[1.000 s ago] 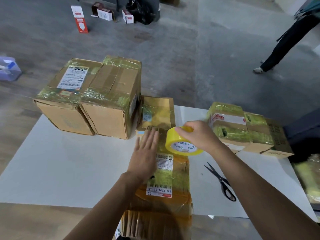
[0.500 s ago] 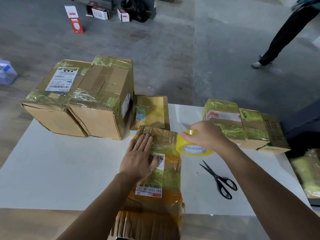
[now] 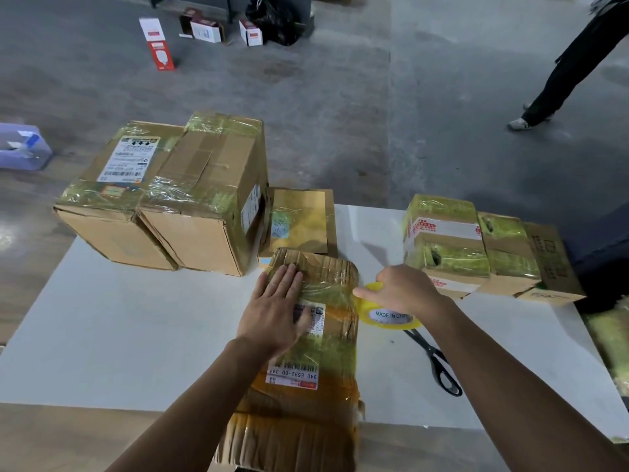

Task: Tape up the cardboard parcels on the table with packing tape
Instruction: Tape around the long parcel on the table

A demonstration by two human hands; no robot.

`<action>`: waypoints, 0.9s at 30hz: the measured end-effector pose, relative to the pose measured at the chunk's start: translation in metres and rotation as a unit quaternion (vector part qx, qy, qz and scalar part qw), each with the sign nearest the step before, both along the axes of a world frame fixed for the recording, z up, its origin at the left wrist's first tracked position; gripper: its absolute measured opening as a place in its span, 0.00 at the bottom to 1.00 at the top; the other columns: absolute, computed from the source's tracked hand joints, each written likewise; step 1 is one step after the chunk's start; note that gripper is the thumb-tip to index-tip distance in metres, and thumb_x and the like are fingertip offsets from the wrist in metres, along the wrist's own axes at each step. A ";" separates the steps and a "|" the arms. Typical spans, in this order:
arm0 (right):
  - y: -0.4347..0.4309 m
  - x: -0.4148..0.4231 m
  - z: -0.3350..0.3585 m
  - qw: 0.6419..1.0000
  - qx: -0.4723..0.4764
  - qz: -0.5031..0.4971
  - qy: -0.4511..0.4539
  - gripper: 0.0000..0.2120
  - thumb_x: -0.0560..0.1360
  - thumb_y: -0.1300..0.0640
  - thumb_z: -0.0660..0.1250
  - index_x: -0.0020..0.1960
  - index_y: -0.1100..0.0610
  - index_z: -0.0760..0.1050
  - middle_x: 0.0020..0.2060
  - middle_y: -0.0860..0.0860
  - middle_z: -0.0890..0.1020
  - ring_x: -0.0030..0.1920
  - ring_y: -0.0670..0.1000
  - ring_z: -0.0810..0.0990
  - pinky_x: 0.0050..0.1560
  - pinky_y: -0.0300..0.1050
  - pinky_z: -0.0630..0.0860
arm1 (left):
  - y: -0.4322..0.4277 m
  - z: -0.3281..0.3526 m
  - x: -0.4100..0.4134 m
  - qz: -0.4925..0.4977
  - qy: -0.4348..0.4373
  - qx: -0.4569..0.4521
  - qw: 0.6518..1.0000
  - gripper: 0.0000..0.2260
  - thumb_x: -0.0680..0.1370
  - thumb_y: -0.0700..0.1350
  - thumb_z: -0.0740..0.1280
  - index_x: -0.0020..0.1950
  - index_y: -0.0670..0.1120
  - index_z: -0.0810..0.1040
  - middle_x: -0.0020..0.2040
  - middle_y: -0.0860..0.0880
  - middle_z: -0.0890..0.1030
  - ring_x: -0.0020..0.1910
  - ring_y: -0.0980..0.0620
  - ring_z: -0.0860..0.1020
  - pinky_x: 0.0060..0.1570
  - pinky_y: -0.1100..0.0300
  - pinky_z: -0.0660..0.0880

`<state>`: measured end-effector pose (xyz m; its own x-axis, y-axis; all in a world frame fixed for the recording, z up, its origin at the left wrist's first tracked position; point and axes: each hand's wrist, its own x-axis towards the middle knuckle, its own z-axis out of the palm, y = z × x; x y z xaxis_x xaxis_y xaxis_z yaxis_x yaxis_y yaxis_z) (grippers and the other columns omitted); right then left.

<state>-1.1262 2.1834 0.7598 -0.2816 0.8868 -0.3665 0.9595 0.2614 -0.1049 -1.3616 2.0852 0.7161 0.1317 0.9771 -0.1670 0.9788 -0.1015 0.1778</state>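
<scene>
R hand (image 3: pixel 405 294) curled round the tape roll (image 3: pixel 381 313), index finger out toward the parcel's right edge, prob guiding the strip down the side. L hand (image 3: pixel 275 308) flat, fingers straight, pressing the long parcel (image 3: pixel 320 356) so it won't slide while we pull. Parcel lies mid-table (image 3: pixel 136 318) and overhangs the 6 o'clock edge. Scissors (image 3: pixel 439 366) at 4 o'clock of the roll, handy for the cut. Big boxes (image 3: pixel 190 206) at 10, small boxes (image 3: pixel 452 247) at 2.

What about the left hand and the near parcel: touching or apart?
Touching. The head view shows the left hand lying flat on the near parcel, partly covering its label.
</scene>
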 end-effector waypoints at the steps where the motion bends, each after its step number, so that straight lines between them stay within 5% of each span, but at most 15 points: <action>1: 0.000 0.000 -0.003 1.000 0.000 -0.002 0.005 0.31 0.73 0.28 0.60 0.31 0.56 0.63 0.26 0.50 0.66 0.27 0.50 0.67 0.31 0.44 0.62 | 0.001 0.000 0.000 -0.002 0.002 -0.008 1.000 0.37 0.73 0.64 0.33 0.80 0.48 0.42 0.80 0.50 0.41 0.78 0.53 0.36 0.76 0.51 0.34; 8: 0.003 -0.003 -0.006 1.000 -0.012 0.009 -0.025 0.32 0.71 0.26 0.60 0.34 0.56 0.66 0.28 0.49 0.70 0.30 0.50 0.71 0.32 0.43 0.63 | 0.012 0.017 0.030 0.000 0.100 -0.072 0.992 0.33 0.81 0.62 0.40 0.79 0.42 0.40 0.79 0.41 0.39 0.78 0.43 0.37 0.76 0.39 0.40; 14: 0.005 -0.002 -0.009 0.999 -0.019 0.001 -0.041 0.28 0.74 0.28 0.58 0.35 0.53 0.67 0.32 0.48 0.74 0.37 0.52 0.75 0.33 0.44 0.64 | 0.006 0.012 0.104 -0.037 0.042 -0.065 0.996 0.38 0.81 0.63 0.45 0.78 0.37 0.41 0.79 0.38 0.41 0.78 0.41 0.38 0.76 0.43 0.38; 17: 0.005 0.002 -0.012 0.999 -0.025 -0.008 -0.037 0.27 0.74 0.28 0.58 0.36 0.53 0.67 0.33 0.48 0.74 0.37 0.52 0.75 0.32 0.43 0.64 | 0.005 0.010 0.109 -0.025 0.042 -0.055 0.997 0.41 0.74 0.64 0.36 0.79 0.37 0.42 0.80 0.39 0.42 0.79 0.43 0.38 0.76 0.45 0.36; 21: 0.006 -0.003 -0.011 0.999 -0.034 0.008 -0.031 0.30 0.72 0.25 0.57 0.36 0.53 0.68 0.32 0.48 0.74 0.33 0.49 0.73 0.31 0.43 0.64 | 0.002 0.007 0.088 0.043 0.039 -0.065 0.996 0.45 0.70 0.68 0.32 0.79 0.40 0.38 0.79 0.41 0.38 0.78 0.44 0.35 0.74 0.46 0.33; 27: 0.004 0.000 -0.010 0.999 -0.038 0.024 -0.021 0.33 0.72 0.26 0.57 0.38 0.57 0.72 0.32 0.50 0.74 0.36 0.51 0.75 0.33 0.43 0.66 | 0.008 0.022 0.079 0.137 0.059 -0.117 0.982 0.46 0.76 0.72 0.44 0.78 0.38 0.38 0.78 0.36 0.36 0.77 0.38 0.35 0.75 0.37 0.39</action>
